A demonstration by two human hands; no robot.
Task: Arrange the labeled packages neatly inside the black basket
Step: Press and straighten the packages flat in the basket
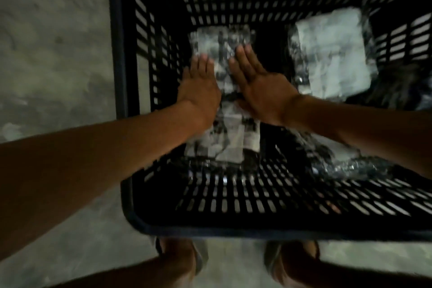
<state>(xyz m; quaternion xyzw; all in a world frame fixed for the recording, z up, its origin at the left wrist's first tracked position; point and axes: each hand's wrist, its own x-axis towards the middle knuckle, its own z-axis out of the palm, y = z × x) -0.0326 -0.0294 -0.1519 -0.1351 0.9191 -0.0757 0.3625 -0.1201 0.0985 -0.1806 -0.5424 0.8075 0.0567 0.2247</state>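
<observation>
Nearest, the black basket [210,229] stands on a grey concrete floor [53,58]. Inside it, the left hand [198,86] and right hand [259,91] press flat on a labeled package [224,124], each grip open, fingers extended. Farther right, a 2nd labeled package [332,54] lies apart from them.

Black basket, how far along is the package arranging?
Several labeled packages already lie in the black basket, one at the far right. In hand: the left hand and right hand press flat on the middle package. Left: the crumpled package at the near right looks untidy.
</observation>
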